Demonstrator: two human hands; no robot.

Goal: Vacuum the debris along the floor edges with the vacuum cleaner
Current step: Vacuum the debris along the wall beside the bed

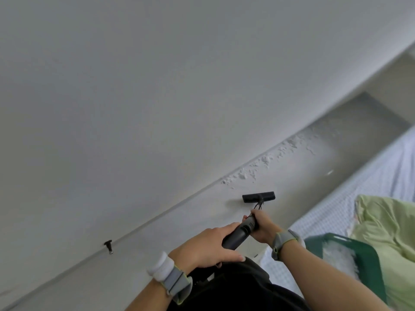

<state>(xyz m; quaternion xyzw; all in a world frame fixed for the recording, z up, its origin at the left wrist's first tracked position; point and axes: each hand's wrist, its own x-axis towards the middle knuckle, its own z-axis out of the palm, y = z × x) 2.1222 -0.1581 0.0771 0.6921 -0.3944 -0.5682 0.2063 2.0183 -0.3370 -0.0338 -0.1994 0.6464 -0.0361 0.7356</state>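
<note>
A small black doorstop (108, 244) sits at the wall's foot on the left. My left hand (208, 245) wraps the near end of the vacuum tube (238, 234), fingers curled over it. The right hand (261, 225) grips farther down, fingers closed round it. The nozzle (258, 197) is down at the floor — just short of the white debris (265, 163) along the edge, far and right. I judge the edge pass under way — next I'd push the nozzle into that line, tight to the wall.
</note>
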